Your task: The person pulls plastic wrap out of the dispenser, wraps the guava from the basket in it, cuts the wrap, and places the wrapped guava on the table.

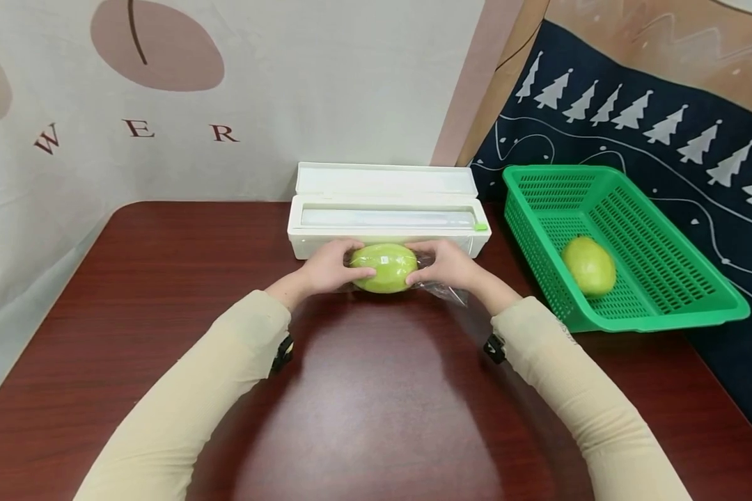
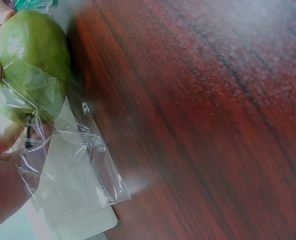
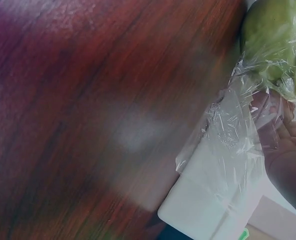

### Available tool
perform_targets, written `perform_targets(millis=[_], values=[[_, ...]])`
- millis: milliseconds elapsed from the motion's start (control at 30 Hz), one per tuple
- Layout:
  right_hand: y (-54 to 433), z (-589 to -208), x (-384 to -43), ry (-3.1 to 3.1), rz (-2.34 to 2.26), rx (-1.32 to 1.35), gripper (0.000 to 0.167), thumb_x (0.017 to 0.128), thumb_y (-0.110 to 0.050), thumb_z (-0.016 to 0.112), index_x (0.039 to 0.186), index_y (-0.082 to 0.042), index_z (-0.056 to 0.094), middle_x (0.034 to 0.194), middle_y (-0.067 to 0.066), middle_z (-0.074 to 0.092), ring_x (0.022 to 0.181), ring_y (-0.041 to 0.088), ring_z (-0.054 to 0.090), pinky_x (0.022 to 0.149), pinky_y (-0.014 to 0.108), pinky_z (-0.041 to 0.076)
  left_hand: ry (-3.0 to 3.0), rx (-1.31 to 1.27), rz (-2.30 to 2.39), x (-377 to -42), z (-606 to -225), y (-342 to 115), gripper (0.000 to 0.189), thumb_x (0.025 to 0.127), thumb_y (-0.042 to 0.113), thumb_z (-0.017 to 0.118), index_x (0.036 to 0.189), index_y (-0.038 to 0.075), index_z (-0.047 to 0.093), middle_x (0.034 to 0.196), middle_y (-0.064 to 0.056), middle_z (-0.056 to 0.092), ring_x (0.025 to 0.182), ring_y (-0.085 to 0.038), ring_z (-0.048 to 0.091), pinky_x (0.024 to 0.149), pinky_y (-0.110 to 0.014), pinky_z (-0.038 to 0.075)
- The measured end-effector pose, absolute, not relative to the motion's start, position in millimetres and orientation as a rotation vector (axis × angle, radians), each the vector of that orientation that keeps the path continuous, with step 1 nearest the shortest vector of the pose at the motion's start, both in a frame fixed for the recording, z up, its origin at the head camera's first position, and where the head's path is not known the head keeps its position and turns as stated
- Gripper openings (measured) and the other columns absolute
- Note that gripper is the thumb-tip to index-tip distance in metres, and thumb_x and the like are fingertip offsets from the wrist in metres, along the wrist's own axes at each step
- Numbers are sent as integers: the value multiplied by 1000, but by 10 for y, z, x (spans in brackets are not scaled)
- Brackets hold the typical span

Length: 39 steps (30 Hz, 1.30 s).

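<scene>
Clasped round its ends by the curled fingers of the left hand [image 1: 335, 268] and right hand [image 1: 445, 264], a green fruit [image 1: 384, 269], partly covered by clear film [image 3: 227, 130], is held just before the white box [image 1: 307, 242]. Inside the box, its lid [image 1: 385, 179] raised, a pale roll [image 1: 388, 218] is contained. Right of the box, a second fruit [image 1: 589, 266] is held in a green basket [image 1: 664, 323]. Some fingertips are hidden; in the right wrist view, the clasped fruit is cut off.
</scene>
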State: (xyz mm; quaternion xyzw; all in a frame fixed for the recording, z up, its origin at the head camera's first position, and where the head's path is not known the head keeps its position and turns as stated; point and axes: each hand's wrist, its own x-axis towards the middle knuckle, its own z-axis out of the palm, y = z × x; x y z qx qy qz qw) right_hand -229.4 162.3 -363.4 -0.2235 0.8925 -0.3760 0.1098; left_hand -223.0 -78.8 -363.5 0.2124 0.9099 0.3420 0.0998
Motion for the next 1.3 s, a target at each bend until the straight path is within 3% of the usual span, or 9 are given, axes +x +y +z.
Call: perform_targets(millis=[167,400,633,900,1100,1300], values=[[1642,-3654,-2289,2615,-1138,-684,67,72,-14,80,130,2,52,125,18,60,114,27,59,93,37,50,2657,584,1097,-2216,-3684,-784,61,85,31,68,128,-4,44,126,-19,54,117,-30,53,100,-42,43],[1663,-3680,-2235,2681,-1006,-827,74,73,-17,80,135,5,45,133,20,52,124,31,50,104,41,40,2738,597,1113,-2147,-3741,-750,58,78,35,75,117,1,50,115,-12,55,107,-24,52,96,-39,43],[1669,-3645,-2194,2715,-849,-930,82,71,-21,81,137,4,40,136,20,47,127,31,43,107,45,36,2831,556,960,-2076,-3750,-789,71,73,49,73,127,11,46,127,-8,51,118,-28,43,97,-48,34],[1645,-3624,-2165,2754,-797,-968,70,72,-20,80,129,2,47,129,17,51,122,30,46,106,44,36,2793,632,933,-2072,-3776,-831,72,74,39,76,131,9,43,130,-8,52,124,-23,45,102,-52,28],[1636,-3610,-2176,2813,-757,-929,69,72,-22,80,130,-2,49,130,15,45,123,29,41,104,43,38,2868,681,859,-2096,-3764,-826,70,75,40,73,130,8,45,129,-8,52,122,-24,46,99,-49,33],[1650,-3596,-2183,2791,-759,-987,77,70,-25,81,133,-1,44,131,16,50,125,31,41,106,47,32,2901,722,760,-2103,-3769,-847,75,73,47,72,132,10,43,130,-8,49,124,-25,43,98,-46,34]])
